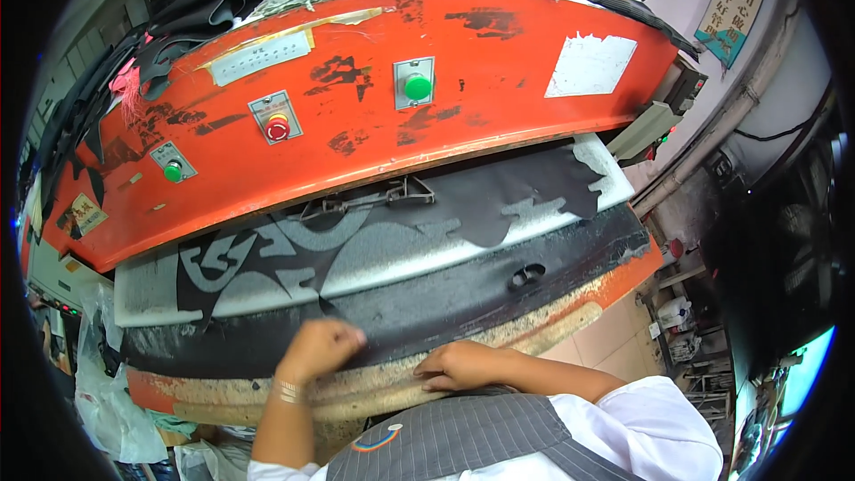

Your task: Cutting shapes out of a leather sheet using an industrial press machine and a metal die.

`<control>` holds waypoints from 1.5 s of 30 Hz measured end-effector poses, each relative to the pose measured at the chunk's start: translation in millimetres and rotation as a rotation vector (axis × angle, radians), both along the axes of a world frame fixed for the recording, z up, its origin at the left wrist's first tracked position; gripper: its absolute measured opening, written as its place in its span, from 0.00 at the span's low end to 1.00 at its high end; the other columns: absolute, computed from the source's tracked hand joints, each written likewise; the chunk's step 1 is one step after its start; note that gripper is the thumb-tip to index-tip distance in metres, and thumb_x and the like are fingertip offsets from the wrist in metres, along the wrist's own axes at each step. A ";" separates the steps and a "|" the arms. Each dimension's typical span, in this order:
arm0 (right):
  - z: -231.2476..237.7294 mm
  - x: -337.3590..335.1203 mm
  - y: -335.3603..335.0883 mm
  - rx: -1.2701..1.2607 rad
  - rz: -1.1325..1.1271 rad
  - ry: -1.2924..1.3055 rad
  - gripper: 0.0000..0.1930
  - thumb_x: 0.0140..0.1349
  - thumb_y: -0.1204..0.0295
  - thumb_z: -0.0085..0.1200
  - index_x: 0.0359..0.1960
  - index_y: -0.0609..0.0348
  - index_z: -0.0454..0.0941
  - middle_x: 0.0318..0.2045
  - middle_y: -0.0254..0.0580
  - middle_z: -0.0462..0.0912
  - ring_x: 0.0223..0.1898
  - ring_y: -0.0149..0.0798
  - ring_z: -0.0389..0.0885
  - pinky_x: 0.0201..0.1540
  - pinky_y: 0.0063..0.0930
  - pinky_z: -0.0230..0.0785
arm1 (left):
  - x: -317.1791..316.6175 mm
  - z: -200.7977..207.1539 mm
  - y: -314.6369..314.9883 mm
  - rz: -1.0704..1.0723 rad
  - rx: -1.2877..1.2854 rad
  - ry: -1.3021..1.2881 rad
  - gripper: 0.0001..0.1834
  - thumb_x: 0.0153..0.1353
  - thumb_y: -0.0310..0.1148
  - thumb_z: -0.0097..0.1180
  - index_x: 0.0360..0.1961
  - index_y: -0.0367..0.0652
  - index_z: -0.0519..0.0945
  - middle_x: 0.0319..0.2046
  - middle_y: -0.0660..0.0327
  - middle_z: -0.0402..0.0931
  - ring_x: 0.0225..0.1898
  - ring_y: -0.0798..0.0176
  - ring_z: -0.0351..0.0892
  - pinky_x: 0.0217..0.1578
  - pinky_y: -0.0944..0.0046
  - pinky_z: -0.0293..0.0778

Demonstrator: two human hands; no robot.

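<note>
I look down into a factory workshop.
A worn orange cutting press (374,98) with push buttons (417,86) looms over black sheet material (427,289).

- Machine head (374,116): orange painted metal, glossy, paint scraped and chipped.
- Sheet (499,205): black, matt, soft-looking material with cut-out shapes.
- Cutting board (392,249): pale, rough, scarred surface.
- Cutting die (374,196): bare grey metal.

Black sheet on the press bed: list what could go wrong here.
1. Both the left hand and right hand rest at the bed's front edge, close under the orange press head; they could be caught.
2. The black sheet is already cut through in places; tugging might tear or shift it.
</note>
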State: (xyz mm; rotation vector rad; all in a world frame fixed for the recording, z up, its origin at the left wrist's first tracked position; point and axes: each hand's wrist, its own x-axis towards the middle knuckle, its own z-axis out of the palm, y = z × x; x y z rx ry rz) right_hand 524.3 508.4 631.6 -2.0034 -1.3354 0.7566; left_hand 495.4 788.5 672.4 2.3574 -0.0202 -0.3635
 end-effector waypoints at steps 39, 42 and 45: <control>74.6 143.4 -128.9 0.436 -0.602 -0.151 0.43 0.39 0.50 0.74 0.54 0.65 0.72 0.63 0.60 0.57 0.64 0.53 0.58 0.64 0.47 0.56 | 112.2 -38.6 -196.2 0.093 -0.129 -0.833 0.09 0.58 0.29 0.57 0.39 0.39 0.77 0.50 0.46 0.76 0.59 0.41 0.69 0.62 0.48 0.60; 74.5 188.4 -122.2 0.041 -0.370 -0.600 0.39 0.35 0.48 0.73 0.48 0.61 0.79 0.64 0.70 0.54 0.65 0.66 0.53 0.66 0.51 0.50 | 153.0 -79.7 -183.6 0.200 0.090 -0.717 0.11 0.57 0.31 0.58 0.40 0.39 0.77 0.53 0.46 0.74 0.62 0.42 0.66 0.64 0.48 0.58; 44.4 216.1 -116.4 -0.056 -0.263 -0.653 0.37 0.35 0.49 0.73 0.47 0.59 0.81 0.64 0.69 0.55 0.65 0.64 0.54 0.66 0.50 0.50 | 149.8 -104.8 -190.7 0.203 0.158 -0.658 0.14 0.57 0.32 0.57 0.44 0.39 0.76 0.56 0.48 0.74 0.62 0.45 0.66 0.65 0.48 0.56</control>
